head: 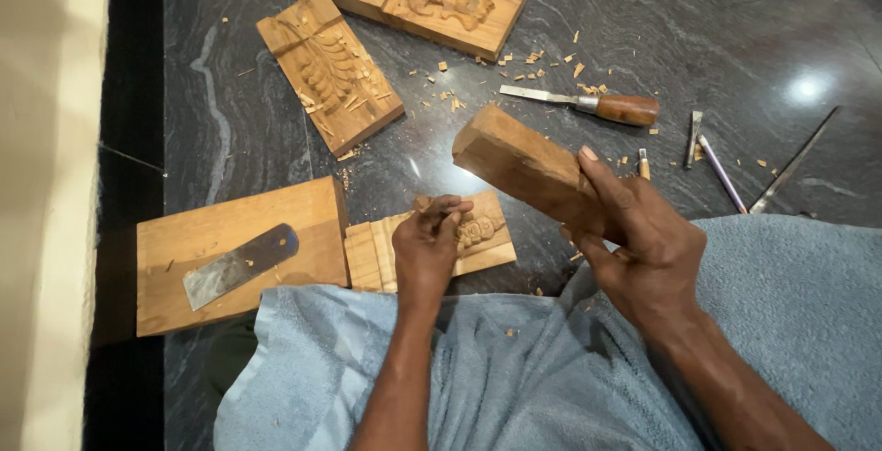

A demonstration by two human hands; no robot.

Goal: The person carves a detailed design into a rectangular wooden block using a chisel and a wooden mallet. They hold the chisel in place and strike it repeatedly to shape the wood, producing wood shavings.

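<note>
A small carved panel [478, 235] is being worked on the dark stone floor [735, 28], at the edge of the blue towel [781, 304] over the lap. The left hand [427, 244] is pinched closed at the panel — whether a slim tool is held cannot be told. The right hand [643, 244] is clenched on a wooden block [519, 162], raised like a mallet. A carving stroke appears under way — next, a controlled strike seems called for.
</note>
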